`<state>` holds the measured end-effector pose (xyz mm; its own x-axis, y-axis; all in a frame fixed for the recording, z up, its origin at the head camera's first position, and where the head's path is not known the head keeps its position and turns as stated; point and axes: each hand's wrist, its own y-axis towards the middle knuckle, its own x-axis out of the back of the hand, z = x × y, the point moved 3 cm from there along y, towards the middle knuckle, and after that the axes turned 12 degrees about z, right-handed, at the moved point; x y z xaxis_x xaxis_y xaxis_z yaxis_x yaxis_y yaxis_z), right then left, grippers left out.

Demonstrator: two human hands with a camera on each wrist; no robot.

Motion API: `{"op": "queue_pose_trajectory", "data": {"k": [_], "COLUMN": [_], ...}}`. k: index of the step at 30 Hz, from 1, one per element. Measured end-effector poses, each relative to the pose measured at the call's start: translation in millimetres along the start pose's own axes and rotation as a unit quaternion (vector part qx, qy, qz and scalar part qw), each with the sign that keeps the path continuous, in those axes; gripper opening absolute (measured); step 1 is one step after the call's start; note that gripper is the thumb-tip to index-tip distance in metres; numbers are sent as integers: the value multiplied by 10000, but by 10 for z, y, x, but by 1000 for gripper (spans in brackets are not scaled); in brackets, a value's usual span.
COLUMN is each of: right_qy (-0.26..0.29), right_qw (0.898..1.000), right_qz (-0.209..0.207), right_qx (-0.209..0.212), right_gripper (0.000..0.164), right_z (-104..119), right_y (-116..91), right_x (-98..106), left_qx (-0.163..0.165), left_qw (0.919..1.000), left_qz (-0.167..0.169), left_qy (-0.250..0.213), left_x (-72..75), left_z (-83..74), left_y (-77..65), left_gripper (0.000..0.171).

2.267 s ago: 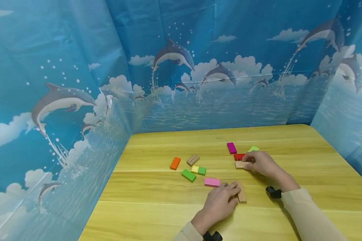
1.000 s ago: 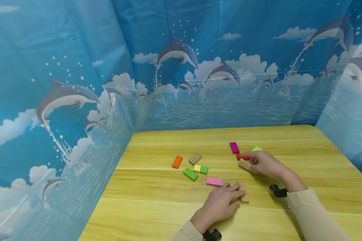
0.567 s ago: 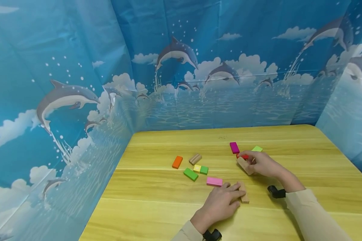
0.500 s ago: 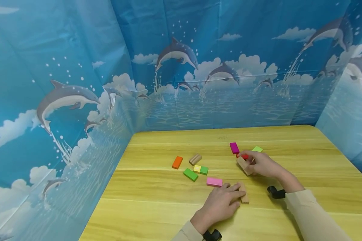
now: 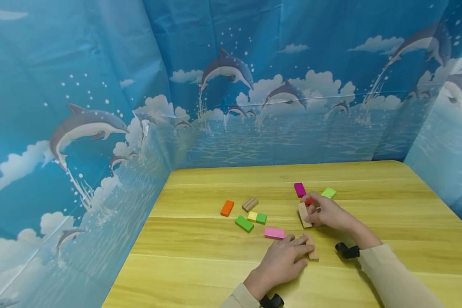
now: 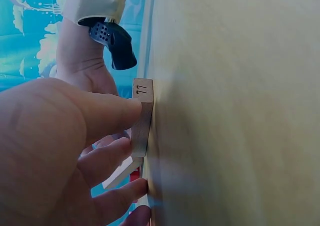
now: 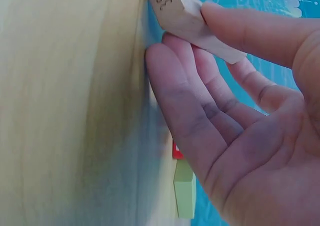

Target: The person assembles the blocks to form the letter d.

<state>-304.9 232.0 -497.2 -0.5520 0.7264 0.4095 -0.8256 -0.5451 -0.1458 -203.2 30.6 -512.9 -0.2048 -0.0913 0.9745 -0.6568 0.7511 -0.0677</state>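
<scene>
My right hand (image 5: 325, 214) pinches a plain wooden block (image 5: 303, 215) between thumb and fingers. The block's end, marked with dark digits, shows in the right wrist view. In the head view it lies lengthwise, pointing toward the near side, left of the fingers. My left hand (image 5: 282, 261) rests its fingertips on another bare wooden block (image 5: 313, 252) nearer the person; its marked end shows beside the thumb in the left wrist view. Beyond the right fingers is a red block (image 5: 309, 201), partly hidden by them. A pink block (image 5: 274, 233) lies just beyond the left hand's fingers.
Left of the hands lie an orange block (image 5: 227, 208), a grooved wooden block (image 5: 250, 204), a green block (image 5: 244, 223) and a yellow-and-green block (image 5: 257, 217). A magenta block (image 5: 300, 190) and a lime block (image 5: 328, 193) lie farther back. A dolphin-print curtain (image 5: 269, 128) surrounds the table (image 5: 200, 256).
My right hand has turned its wooden block from crosswise to nearly lengthwise and drawn it slightly nearer, away from the red block. My left hand stays in place.
</scene>
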Motion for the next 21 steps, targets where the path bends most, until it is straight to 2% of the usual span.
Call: {"op": "queue_pose_trajectory", "data": {"k": [11, 21], "right_qy": [9, -142], "right_qw": [9999, 9999], "right_qz": [45, 29], "right_qx": [-138, 0], "right_gripper": [52, 50], "right_z": [-37, -163], "right_y": [-56, -114], "right_x": [-48, -57], "left_qx": [36, -43], "left_qw": [10000, 9996], "left_qz": [42, -255], "left_qy": [53, 129], "left_x": [-16, -7], "left_z": [-31, -47], "left_y": [-5, -3], "left_gripper": [41, 39]}}
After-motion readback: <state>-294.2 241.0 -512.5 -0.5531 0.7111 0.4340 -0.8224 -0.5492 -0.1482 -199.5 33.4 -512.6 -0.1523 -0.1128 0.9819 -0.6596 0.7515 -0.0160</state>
